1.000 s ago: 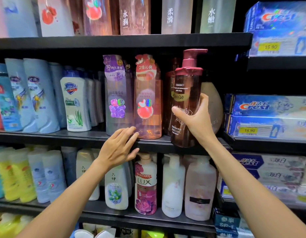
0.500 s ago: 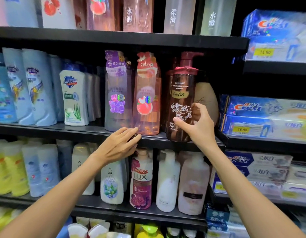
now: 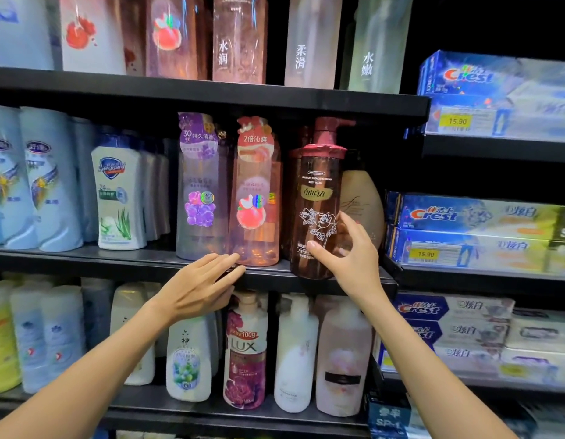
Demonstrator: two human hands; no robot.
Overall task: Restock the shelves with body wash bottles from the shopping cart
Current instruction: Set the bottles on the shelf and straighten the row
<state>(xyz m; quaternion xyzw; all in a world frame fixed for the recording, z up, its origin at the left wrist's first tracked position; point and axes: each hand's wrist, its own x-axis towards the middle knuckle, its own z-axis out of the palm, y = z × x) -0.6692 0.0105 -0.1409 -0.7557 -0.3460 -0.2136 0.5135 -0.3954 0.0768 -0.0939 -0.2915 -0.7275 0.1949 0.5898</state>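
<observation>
Upright brown bottle (image 3: pixel 317 213), pump up, on shelf (image 3: pixel 116 259)

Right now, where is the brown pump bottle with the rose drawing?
In the head view, the brown pump bottle stands at the middle shelf front edge, right of centre, between the pink bottle and the beige bottle.

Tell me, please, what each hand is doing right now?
Left hand: open, fingers resting on the shelf edge.
Right hand: open around the brown body wash bottle.
</observation>
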